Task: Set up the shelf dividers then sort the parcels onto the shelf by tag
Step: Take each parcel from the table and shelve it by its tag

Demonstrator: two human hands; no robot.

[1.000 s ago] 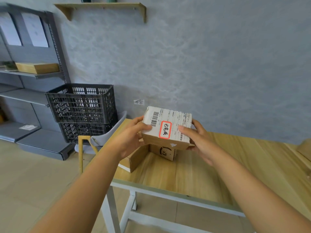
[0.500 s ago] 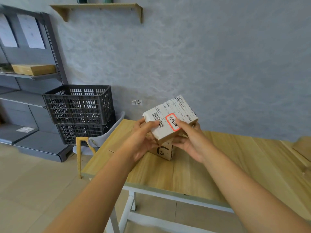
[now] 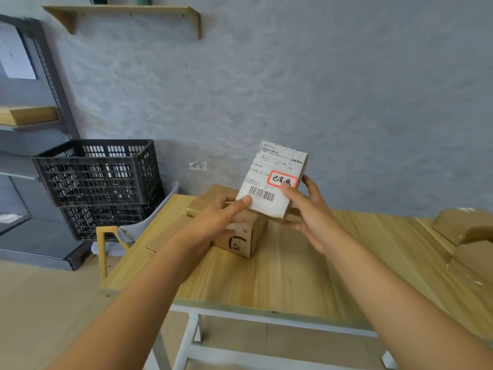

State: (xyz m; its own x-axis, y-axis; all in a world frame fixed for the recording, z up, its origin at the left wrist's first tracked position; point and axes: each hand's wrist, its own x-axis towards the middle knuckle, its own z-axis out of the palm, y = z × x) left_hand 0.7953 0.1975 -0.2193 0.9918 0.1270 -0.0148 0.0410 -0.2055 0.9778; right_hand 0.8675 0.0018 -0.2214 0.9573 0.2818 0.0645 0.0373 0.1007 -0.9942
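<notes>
I hold a small cardboard parcel point(image 3: 269, 180) above the wooden table point(image 3: 293, 273), tipped up so its white shipping label faces me. The label carries a barcode and a red-bordered tag point(image 3: 282, 179) with handwritten characters. My left hand point(image 3: 222, 218) touches its lower left corner with the thumb. My right hand point(image 3: 306, 212) grips its right side, thumb on the tag. Under it on the table sits another brown parcel point(image 3: 240, 237) with a printed face mark. The grey metal shelf point(image 3: 29, 134) stands at the far left with a flat wooden box point(image 3: 26, 115) on it.
Two stacked black plastic crates point(image 3: 98, 180) stand by the shelf, beside a chair point(image 3: 125, 233) at the table's left end. More cardboard boxes point(image 3: 464, 228) lie at the table's right edge. A wooden wall shelf point(image 3: 128, 14) hangs above. A small paper note point(image 3: 198, 166) is stuck to the wall.
The parcel has been turned and tipped upright, so the label now faces me with the barcode at the bottom. My view has shifted to the right.
</notes>
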